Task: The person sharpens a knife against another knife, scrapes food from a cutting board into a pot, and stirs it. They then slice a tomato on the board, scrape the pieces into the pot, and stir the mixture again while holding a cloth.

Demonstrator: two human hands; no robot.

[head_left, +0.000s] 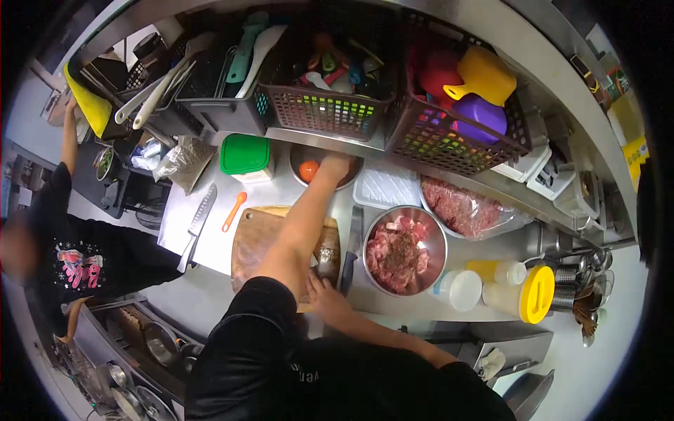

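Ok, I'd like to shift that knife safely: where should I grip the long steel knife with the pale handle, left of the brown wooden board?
Probably by its pale handle, coming from the near side: the knife lies flat, its handle toward the wearer and its pointed tip facing away, so that grip should stay clear of the blade.

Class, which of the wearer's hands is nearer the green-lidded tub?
Left: the left hand is in the bowl beside the tub; the right hand is farther, at the cutting board.
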